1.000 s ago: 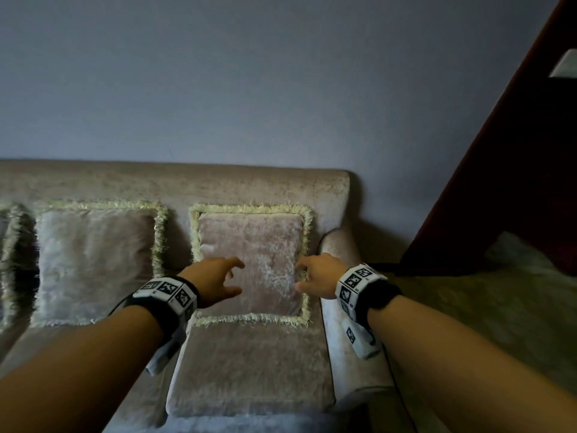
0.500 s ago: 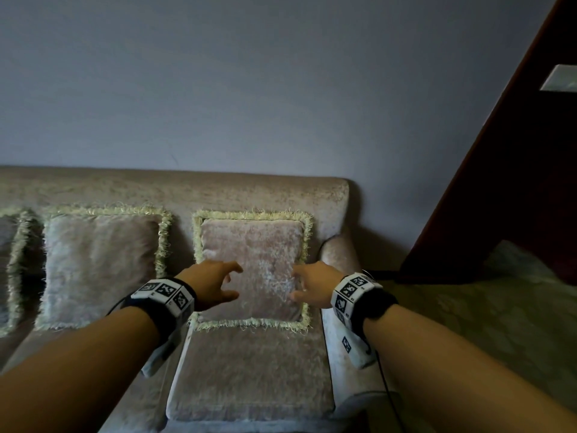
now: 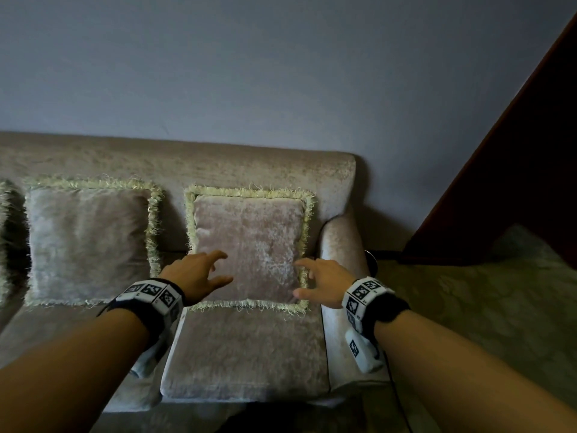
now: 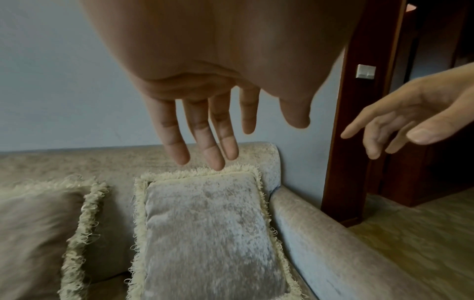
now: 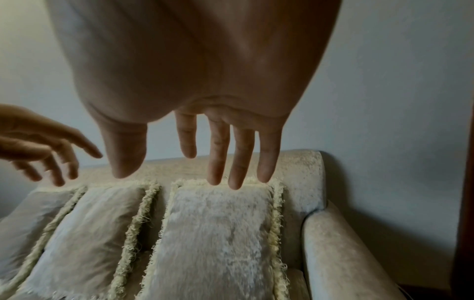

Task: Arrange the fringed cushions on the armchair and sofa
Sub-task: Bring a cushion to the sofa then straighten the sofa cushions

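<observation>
**Both hands spread in front of the end cushion**

From the head view, a long beige velvet sofa [image 3: 175, 164] stands against a pale grey wall [image 3: 249, 73]. At its right end, a square pinkish velvet cushion with a pale yellow fringe [image 3: 249, 232] leans upright against the backrest, just beside the rounded armrest [image 3: 340, 242]. A second fringed cushion of greyer velvet [image 3: 87, 242] leans to its left, a gap apart. The left hand [image 3: 195, 276] is in front of the end cushion's lower left corner, the right hand [image 3: 324, 284] in front of its lower right edge. The fingers of both are spread and loose, grasping nothing. Each wrist wears a black band with white marker tiles [image 3: 153, 295]. A dark brown wooden door frame [image 3: 499, 170] rises on the right above a patterned greenish floor [image 3: 484, 307].

In the left wrist view, the left hand [image 4: 205, 97] hangs over the end cushion [image 4: 210, 233], its fingers [image 4: 177, 142] straight and parted, their tips above the top fringe; I cannot tell whether they touch it. The right hand [image 4: 415, 117] reaches in from the right, released.

In the right wrist view, the right hand [image 5: 205, 101] hangs with extended fingers [image 5: 241, 158] over the same cushion [image 5: 218, 243], tips at its top fringe. The left hand [image 5: 38, 142] shows at the left, loose. The greyer cushion [image 5: 84, 233] and a third fringed cushion [image 5: 23, 219] lean in a row along the backrest.
</observation>
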